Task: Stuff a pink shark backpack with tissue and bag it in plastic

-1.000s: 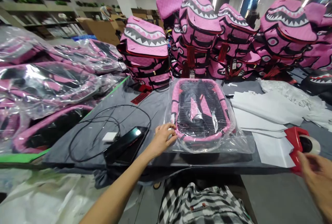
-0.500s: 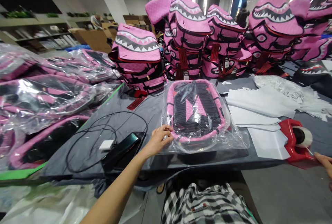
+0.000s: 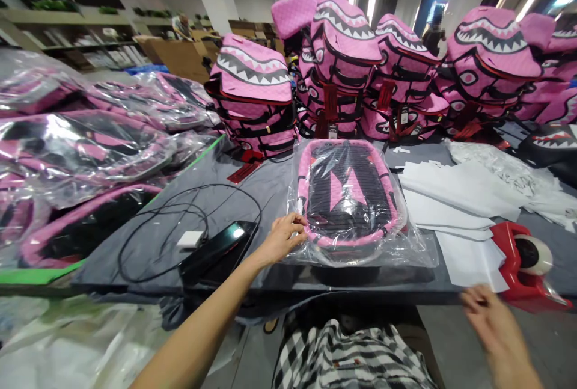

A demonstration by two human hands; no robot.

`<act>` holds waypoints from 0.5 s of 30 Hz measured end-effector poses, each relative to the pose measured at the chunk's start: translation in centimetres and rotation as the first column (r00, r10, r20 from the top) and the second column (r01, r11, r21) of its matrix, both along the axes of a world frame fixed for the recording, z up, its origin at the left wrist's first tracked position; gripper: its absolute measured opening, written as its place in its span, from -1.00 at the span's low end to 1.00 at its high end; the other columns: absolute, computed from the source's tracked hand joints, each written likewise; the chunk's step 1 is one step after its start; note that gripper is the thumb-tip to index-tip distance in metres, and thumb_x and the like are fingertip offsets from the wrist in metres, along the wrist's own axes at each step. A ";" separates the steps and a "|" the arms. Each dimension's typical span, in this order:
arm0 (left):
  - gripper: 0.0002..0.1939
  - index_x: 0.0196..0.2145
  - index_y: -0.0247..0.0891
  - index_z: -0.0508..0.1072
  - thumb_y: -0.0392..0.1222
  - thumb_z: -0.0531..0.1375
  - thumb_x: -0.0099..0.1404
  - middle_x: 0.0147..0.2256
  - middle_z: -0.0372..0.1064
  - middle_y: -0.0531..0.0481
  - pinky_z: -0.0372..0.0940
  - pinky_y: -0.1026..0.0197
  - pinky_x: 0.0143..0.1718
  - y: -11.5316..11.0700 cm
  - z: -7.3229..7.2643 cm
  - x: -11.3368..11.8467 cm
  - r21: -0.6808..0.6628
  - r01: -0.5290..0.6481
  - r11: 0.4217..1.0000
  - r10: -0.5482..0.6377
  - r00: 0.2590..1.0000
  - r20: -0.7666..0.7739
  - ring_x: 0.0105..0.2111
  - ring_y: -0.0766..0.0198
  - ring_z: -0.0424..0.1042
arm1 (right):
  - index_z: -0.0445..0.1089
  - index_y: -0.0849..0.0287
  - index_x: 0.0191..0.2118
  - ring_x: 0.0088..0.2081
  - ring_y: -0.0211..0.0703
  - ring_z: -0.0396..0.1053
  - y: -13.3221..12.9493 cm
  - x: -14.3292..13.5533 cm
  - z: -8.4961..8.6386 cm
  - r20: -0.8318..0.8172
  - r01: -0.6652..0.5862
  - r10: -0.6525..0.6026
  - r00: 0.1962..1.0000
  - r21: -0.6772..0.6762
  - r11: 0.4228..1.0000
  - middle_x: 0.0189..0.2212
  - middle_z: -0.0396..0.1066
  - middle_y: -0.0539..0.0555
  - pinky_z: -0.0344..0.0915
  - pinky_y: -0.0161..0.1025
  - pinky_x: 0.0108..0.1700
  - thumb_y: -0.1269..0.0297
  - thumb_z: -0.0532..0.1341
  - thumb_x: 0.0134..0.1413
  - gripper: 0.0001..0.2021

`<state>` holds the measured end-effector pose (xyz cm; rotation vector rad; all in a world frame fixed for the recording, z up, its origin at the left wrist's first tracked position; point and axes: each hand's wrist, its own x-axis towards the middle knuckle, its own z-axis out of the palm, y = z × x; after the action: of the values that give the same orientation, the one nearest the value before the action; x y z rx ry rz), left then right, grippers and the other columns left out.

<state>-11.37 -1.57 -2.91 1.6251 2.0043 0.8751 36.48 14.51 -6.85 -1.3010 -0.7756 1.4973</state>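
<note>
A pink and black backpack (image 3: 347, 190) lies back side up on the table inside a clear plastic bag (image 3: 415, 251). My left hand (image 3: 285, 236) is at the bag's near left corner, fingers bent over the plastic beside the pink edge. Over the table's front edge, to the right, my right hand (image 3: 489, 314) is somewhat blurred, its fingers drawn together. Whatever they may hold is too small to make out. Just right of that hand stands a red tape dispenser (image 3: 518, 269) with a tape roll (image 3: 534, 255), partly on white sheets (image 3: 469, 260).
Stacked pink shark-mouth backpacks (image 3: 256, 82) line the table's back. Plastic-wrapped bags (image 3: 85, 148) are heaped on the left. A dark phone-like device (image 3: 220, 251), a white adapter (image 3: 190, 239) and a looped black cable (image 3: 124, 245) lie left of my arm. A person (image 3: 181, 27) is far behind.
My right hand has left the tape dispenser's front and moved left, its fingers now drawn together. My left hand stays at the bag's corner. The view has shifted slightly.
</note>
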 end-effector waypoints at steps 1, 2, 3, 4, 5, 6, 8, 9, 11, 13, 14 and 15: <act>-0.79 -0.38 -0.23 0.53 -0.08 0.18 0.28 -0.02 0.31 -0.04 -0.13 0.00 0.22 0.0 0.2 0.2 -0.007 0.003 1.000 -0.003 1.000 0.001 0.07 0.17 0.26 | -0.14 0.20 -0.43 -0.56 -0.46 -0.13 -1.3 -4.2 1.9 -0.056 -0.128 0.129 0.990 0.022 0.991 -0.55 -0.18 -0.10 -0.08 -0.43 -0.60 0.07 0.45 -0.44 -0.30; -0.80 -0.39 -0.24 0.52 -0.10 0.18 0.28 -0.02 0.31 -0.04 -0.16 0.00 0.22 0.0 0.4 0.3 -0.017 0.007 1.000 -0.007 1.000 0.004 0.08 0.16 0.25 | -0.08 0.20 -0.42 -0.57 -0.44 -0.15 -2.4 -8.1 3.8 -0.012 -0.361 0.363 0.932 0.078 0.929 -0.56 -0.17 -0.09 -0.09 -0.41 -0.59 -0.13 0.39 -0.22 -0.34; -0.81 -0.39 -0.25 0.52 -0.12 0.18 0.29 -0.02 0.31 -0.05 -0.17 0.00 0.23 0.1 0.7 0.5 -0.024 0.006 1.000 -0.006 1.000 0.006 0.09 0.16 0.24 | 0.04 0.21 -0.37 -0.57 -0.43 -0.14 -3.2 -11.6 5.6 0.104 -0.572 0.563 0.820 0.202 0.795 -0.58 -0.15 -0.08 -0.11 -0.40 -0.55 -0.21 0.27 -0.01 -0.43; -0.83 -0.39 -0.26 0.51 -0.14 0.19 0.29 -0.02 0.31 -0.04 -0.17 0.00 0.23 0.2 0.9 0.6 -0.029 0.003 1.000 -0.003 1.000 0.005 0.10 0.17 0.24 | 0.08 0.24 -0.38 -0.53 -0.42 -0.08 -3.7 -14.8 7.2 0.316 -0.771 0.703 0.637 0.278 0.573 -0.56 -0.07 -0.06 -0.07 -0.39 -0.51 -0.16 0.23 0.09 -0.49; -0.85 -0.39 -0.27 0.51 -0.17 0.20 0.29 -0.02 0.30 -0.04 -0.18 0.01 0.23 0.3 1.2 0.8 -0.033 -0.004 0.999 0.004 1.000 -0.003 0.10 0.18 0.24 | 0.14 0.27 -0.36 -0.48 -0.41 -0.01 -3.8 -17.6 8.7 0.502 -0.890 0.737 0.452 0.312 0.333 -0.51 0.02 -0.02 -0.02 -0.38 -0.45 -0.08 0.23 0.14 -0.54; -0.86 -0.38 -0.27 0.51 -0.19 0.21 0.30 -0.02 0.30 -0.02 -0.18 0.02 0.23 0.3 1.4 0.9 -0.040 -0.013 0.999 0.013 1.000 -0.014 0.10 0.20 0.24 | 0.16 0.29 -0.37 -0.45 -0.41 0.02 -3.6 -20.2 10.0 0.629 -0.939 0.711 0.315 0.316 0.137 -0.48 0.08 0.00 0.00 -0.38 -0.40 -0.02 0.21 0.19 -0.58; -0.89 -0.37 -0.28 0.51 -0.24 0.23 0.31 -0.02 0.30 0.01 -0.17 0.04 0.23 0.5 2.0 1.2 -0.064 -0.025 0.998 0.023 0.999 -0.038 0.10 0.24 0.23 | 0.20 0.30 -0.33 -0.43 -0.42 0.01 -2.6 -25.0 11.6 0.799 -0.956 0.598 0.063 0.220 -0.194 -0.47 0.11 -0.03 0.00 -0.38 -0.36 0.05 0.17 0.25 -0.64; -0.90 -0.35 -0.29 0.52 -0.26 0.23 0.32 -0.02 0.29 0.02 -0.16 0.05 0.22 0.6 2.2 1.3 -0.080 -0.026 0.996 0.022 0.999 -0.050 0.10 0.25 0.23 | 0.23 0.30 -0.31 -0.45 -0.43 0.00 -2.0 -27.2 11.9 0.863 -0.948 0.502 -0.050 0.117 -0.295 -0.49 0.12 -0.04 -0.03 -0.39 -0.36 0.07 0.16 0.27 -0.67; -0.92 -0.34 -0.30 0.53 -0.28 0.24 0.32 -0.02 0.29 0.02 -0.13 0.07 0.21 0.7 2.7 1.5 -0.106 -0.020 0.994 0.013 0.998 -0.067 0.10 0.26 0.23 | 0.29 0.28 -0.25 -0.44 -0.44 0.02 -0.8 -31.0 11.9 0.928 -0.921 0.287 -0.238 -0.121 -0.371 -0.48 0.18 -0.06 -0.06 -0.38 -0.34 0.13 0.17 0.28 -0.74; -0.92 -0.32 -0.31 0.53 -0.28 0.24 0.33 -0.03 0.30 0.00 -0.09 0.08 0.19 0.6 2.9 1.7 -0.106 -0.014 0.994 0.005 0.997 -0.078 0.08 0.25 0.23 | 0.31 0.26 -0.19 -0.42 -0.44 0.08 0.2 -33.4 11.6 0.905 -0.896 0.197 -0.378 -0.305 -0.323 -0.45 0.24 -0.06 -0.05 -0.39 -0.34 0.12 0.22 0.23 -0.73; -0.91 -0.32 -0.32 0.53 -0.29 0.23 0.33 -0.03 0.30 0.00 -0.08 0.08 0.18 0.6 3.0 1.7 -0.100 -0.011 0.995 0.003 0.997 -0.080 0.06 0.25 0.24 | 0.31 0.26 -0.16 -0.43 -0.43 0.11 0.7 -34.0 11.4 0.889 -0.894 0.195 -0.413 -0.356 -0.272 -0.45 0.26 -0.06 -0.03 -0.40 -0.34 0.11 0.26 0.19 -0.70; -0.91 -0.33 -0.33 0.52 -0.29 0.23 0.34 -0.04 0.31 0.00 -0.08 0.09 0.18 0.5 3.0 1.7 -0.091 -0.007 0.996 -0.001 0.997 -0.078 0.05 0.26 0.24 | 0.29 0.26 -0.13 -0.43 -0.42 0.13 1.1 -34.2 11.4 0.884 -0.900 0.203 -0.421 -0.381 -0.210 -0.46 0.26 -0.06 -0.01 -0.40 -0.34 0.14 0.29 0.15 -0.68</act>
<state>-9.68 -1.08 0.06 1.6289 2.0684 0.7198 2.32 15.61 4.57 -0.4234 -3.4238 0.7428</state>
